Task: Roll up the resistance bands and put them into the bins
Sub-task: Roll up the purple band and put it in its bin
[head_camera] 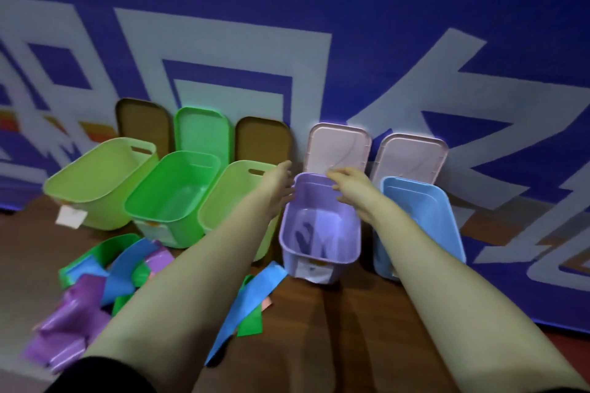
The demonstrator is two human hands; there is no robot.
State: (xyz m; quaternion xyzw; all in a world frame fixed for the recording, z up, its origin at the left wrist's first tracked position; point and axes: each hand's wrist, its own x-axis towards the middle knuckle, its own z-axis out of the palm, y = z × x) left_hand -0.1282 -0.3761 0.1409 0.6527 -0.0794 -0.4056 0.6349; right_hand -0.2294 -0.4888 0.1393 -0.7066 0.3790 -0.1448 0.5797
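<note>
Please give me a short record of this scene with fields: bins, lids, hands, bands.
bins: left lime bin, green bin, middle lime bin, purple bin, blue bin, all open
lids: lean on wall behind
left hand: at purple bin's far rim, grip unclear
right hand: same rim, grip unclear
bands: unrolled, loose on floor

Left hand (281,183) and right hand (349,183) hover at the far rim of the purple bin (319,260).
</note>
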